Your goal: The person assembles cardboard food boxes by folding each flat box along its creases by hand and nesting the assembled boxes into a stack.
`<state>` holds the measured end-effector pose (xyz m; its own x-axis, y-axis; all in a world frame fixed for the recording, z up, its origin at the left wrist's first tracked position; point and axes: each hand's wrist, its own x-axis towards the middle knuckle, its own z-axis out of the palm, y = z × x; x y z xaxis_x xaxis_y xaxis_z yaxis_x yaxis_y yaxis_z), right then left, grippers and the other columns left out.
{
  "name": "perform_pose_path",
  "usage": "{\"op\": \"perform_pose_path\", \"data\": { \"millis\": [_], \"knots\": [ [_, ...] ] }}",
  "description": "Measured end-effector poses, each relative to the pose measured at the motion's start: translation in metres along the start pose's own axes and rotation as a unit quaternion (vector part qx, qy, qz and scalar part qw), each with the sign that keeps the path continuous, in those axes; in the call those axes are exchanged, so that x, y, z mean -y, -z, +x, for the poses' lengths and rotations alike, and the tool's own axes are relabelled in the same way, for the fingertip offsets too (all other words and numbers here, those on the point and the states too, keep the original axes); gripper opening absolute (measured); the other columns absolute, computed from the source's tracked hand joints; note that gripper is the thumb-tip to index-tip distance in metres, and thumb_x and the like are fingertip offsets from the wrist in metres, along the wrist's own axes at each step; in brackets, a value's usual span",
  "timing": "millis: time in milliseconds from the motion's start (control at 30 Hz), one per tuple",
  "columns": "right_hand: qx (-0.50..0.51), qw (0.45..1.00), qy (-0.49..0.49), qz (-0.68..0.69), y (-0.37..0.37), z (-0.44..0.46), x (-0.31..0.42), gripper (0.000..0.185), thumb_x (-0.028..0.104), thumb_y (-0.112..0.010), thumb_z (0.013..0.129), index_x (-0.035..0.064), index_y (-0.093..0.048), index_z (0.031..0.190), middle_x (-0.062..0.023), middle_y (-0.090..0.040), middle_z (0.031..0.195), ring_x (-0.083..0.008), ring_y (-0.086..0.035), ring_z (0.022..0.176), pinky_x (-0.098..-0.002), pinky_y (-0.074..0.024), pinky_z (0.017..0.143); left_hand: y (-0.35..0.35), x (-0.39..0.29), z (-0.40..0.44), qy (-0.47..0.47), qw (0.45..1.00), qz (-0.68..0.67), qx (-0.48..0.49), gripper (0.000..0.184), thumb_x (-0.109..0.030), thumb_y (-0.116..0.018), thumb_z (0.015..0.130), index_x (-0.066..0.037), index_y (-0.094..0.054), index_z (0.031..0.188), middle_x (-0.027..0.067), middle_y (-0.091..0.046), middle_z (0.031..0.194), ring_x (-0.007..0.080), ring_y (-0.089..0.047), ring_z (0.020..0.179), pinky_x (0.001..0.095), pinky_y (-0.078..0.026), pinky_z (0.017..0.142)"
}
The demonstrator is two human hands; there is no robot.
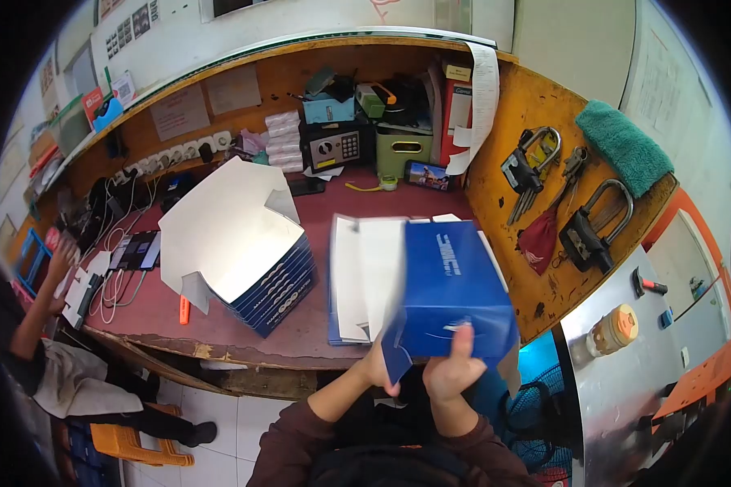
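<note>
A blue cardboard box (455,264) with white lettering is tilted over the front edge of the desk, blurred by motion. My left hand (375,369) grips its lower left corner by a blue flap; most of those fingers are hidden behind the card. At the lower right, my right hand (455,369) holds the box with the thumb raised against its front side and the fingers underneath. Partly beneath the box lie flat blue-and-white cardboard pieces (365,280). To the left stands a stack of nested blue boxes (280,288), with a white inner side (227,227) opened out on top.
At the back are a small safe (333,148), a green bin (404,152) and a propped phone (429,175). Padlocks (597,231) lie on the right ledge. An orange cutter (184,309) rests left of the stack. Another person's arm (36,304) reaches in at far left.
</note>
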<state>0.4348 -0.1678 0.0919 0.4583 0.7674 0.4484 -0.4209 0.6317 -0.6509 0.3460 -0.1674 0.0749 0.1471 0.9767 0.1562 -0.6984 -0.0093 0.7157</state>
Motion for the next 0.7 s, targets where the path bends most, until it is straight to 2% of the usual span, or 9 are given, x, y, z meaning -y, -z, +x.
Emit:
{"op": "perform_pose_path", "data": {
  "millis": [67,133,200,267,433,467,533,600,700],
  "knots": [
    [0.068,0.983,0.067,-0.154,-0.008,-0.001,0.002,0.03,0.011,-0.05,0.086,-0.004,-0.043,0.11,-0.0079,-0.053,0.099,-0.0151,-0.052,0.09,-0.0272,-0.0416,0.081,-0.004,-0.001,0.003,-0.317,0.892,0.296,0.127,0.04,-0.008,-0.053,0.083,0.0,-0.04,0.12,0.0101,-0.046,0.118,0.0166,-0.043,0.109,0.0312,-0.037,0.091],
    [0.056,0.991,0.055,-0.112,-0.002,0.01,-0.002,0.027,0.012,-0.047,0.087,-0.0033,-0.044,0.109,-0.0072,-0.053,0.098,-0.0149,-0.052,0.089,-0.0274,-0.0424,0.08,-0.006,-0.002,0.006,-0.294,0.934,0.194,0.05,0.046,0.002,-0.063,0.073,0.001,-0.043,0.115,0.0084,-0.049,0.11,0.0166,-0.048,0.1,0.0298,-0.038,0.086],
    [0.05,0.986,-0.135,0.083,0.002,0.038,0.022,0.026,0.013,-0.045,0.087,-0.0017,-0.046,0.109,-0.0073,-0.054,0.098,-0.0152,-0.054,0.088,-0.0275,-0.0433,0.079,-0.003,-0.016,0.01,-0.277,0.955,0.11,0.019,0.039,0.002,-0.063,0.073,0.001,-0.048,0.109,0.0073,-0.054,0.102,0.0151,-0.051,0.091,0.0276,-0.041,0.081],
    [0.105,0.95,-0.273,0.107,0.015,0.055,0.031,0.021,0.013,-0.044,0.088,0.0002,-0.049,0.104,-0.0049,-0.056,0.092,-0.0083,-0.049,0.068,-0.0216,-0.0404,0.06,0.0,-0.022,0.013,-0.312,0.929,0.186,-0.068,0.035,0.004,-0.063,0.071,0.003,-0.051,0.104,0.008,-0.056,0.095,0.0138,-0.054,0.086,0.0266,-0.044,0.076],
    [0.223,0.707,-0.471,0.478,0.052,0.08,0.03,0.024,0.009,-0.049,0.084,-0.0014,-0.049,0.106,-0.0061,-0.058,0.093,-0.0113,-0.055,0.074,-0.0228,-0.044,0.065,0.01,-0.036,0.011,-0.368,0.85,0.376,-0.008,0.029,0.007,-0.065,0.069,0.005,-0.054,0.095,0.0102,-0.059,0.086,0.0125,-0.059,0.065,0.0245,-0.05,0.06],
    [0.223,0.707,-0.472,0.477,0.045,0.075,0.031,0.024,0.009,-0.049,0.084,-0.0014,-0.049,0.106,-0.0061,-0.058,0.093,-0.0113,-0.055,0.074,-0.0228,-0.044,0.065,0.01,-0.036,0.012,-0.368,0.85,0.376,-0.01,0.029,0.007,-0.065,0.069,0.005,-0.054,0.095,0.0102,-0.059,0.086,0.0125,-0.059,0.065,0.0245,-0.05,0.06],
    [0.118,0.971,-0.195,0.07,0.022,0.056,0.035,0.019,0.004,-0.052,0.082,-0.0011,-0.051,0.101,-0.0069,-0.058,0.093,-0.0121,-0.057,0.075,-0.0229,-0.0449,0.067,0.009,-0.033,0.014,-0.349,0.883,0.311,-0.022,0.025,0.009,-0.062,0.071,0.006,-0.054,0.094,0.0111,-0.059,0.082,0.0138,-0.059,0.058,0.0244,-0.05,0.054],
    [0.04,0.98,-0.073,-0.183,0.02,0.033,0.017,0.016,-0.004,-0.054,0.079,0.0016,-0.052,0.094,-0.0067,-0.059,0.086,-0.0099,-0.055,0.069,-0.0234,-0.0447,0.064,-0.006,-0.026,0.011,-0.337,0.904,0.261,-0.045,0.023,0.009,-0.061,0.072,0.007,-0.053,0.094,0.0116,-0.059,0.082,0.0143,-0.059,0.058,0.0248,-0.049,0.053],
    [0.01,0.996,0.006,-0.089,0.002,0.006,-0.009,0.015,0.001,-0.055,0.081,0.0069,-0.051,0.095,-0.0033,-0.058,0.086,-0.0092,-0.054,0.07,-0.0224,-0.0436,0.06,-0.01,-0.01,0.009,-0.329,0.922,0.192,-0.066,0.021,0.009,-0.058,0.074,0.007,-0.053,0.094,0.0122,-0.059,0.082,0.0149,-0.059,0.059,0.0253,-0.049,0.052]
  ]
}}
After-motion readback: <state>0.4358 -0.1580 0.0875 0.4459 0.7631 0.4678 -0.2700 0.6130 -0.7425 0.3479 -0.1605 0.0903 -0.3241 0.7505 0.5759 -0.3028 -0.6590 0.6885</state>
